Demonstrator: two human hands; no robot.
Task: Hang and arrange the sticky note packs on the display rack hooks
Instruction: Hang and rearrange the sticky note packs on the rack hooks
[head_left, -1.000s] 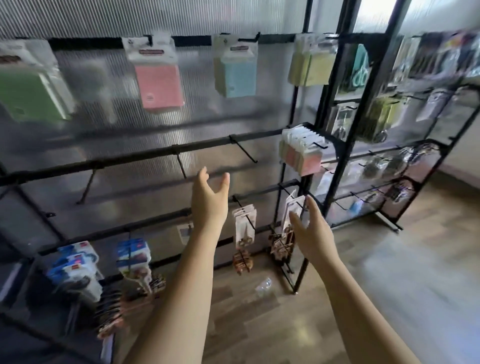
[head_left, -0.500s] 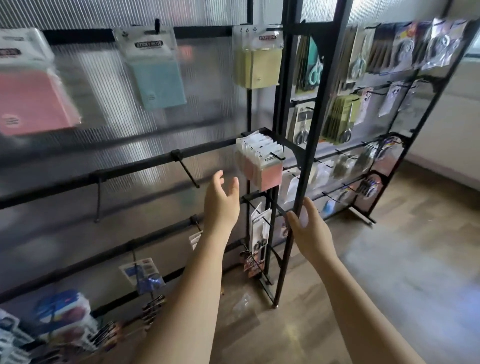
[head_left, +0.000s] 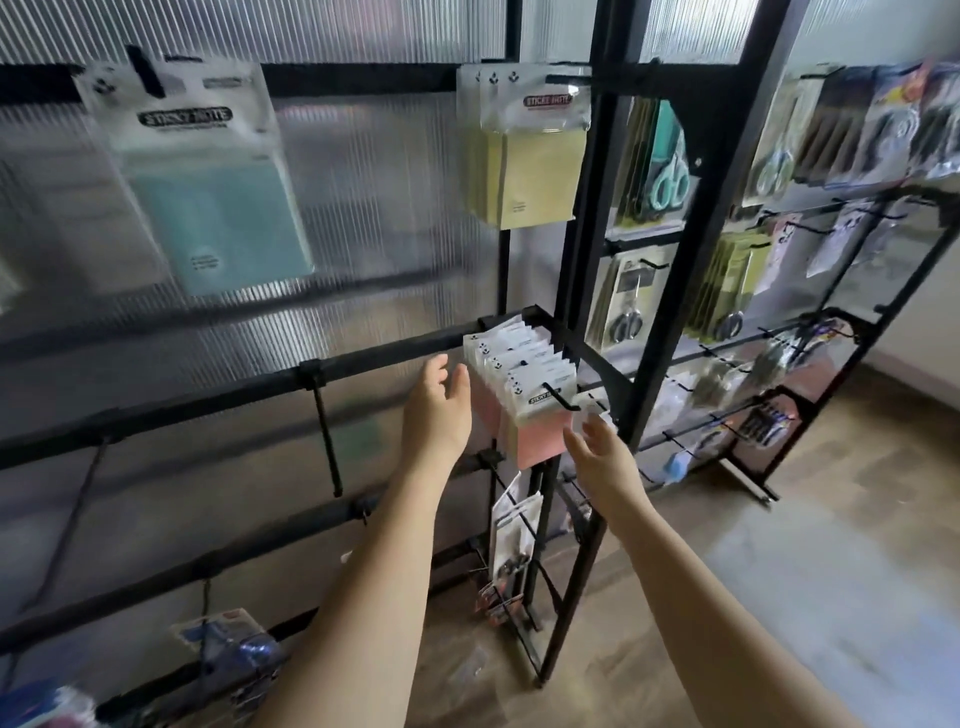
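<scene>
Open air at nine o'clock of the hanging stack of pink sticky note packs (head_left: 524, 387) — bare black metal hook (head_left: 326, 431) farther off; at three o'clock, the black metal rack upright (head_left: 662, 332) crowds close.

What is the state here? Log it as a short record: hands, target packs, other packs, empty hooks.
left hand: open, at the left side of the pink sticky note packs
right hand: open, at their lower right corner
pink sticky note packs: many on one hook, middle rail
yellow sticky note packs: top rail, right
blue sticky note pack: top rail, left
empty hook: middle rail, left of the pink packs
</scene>
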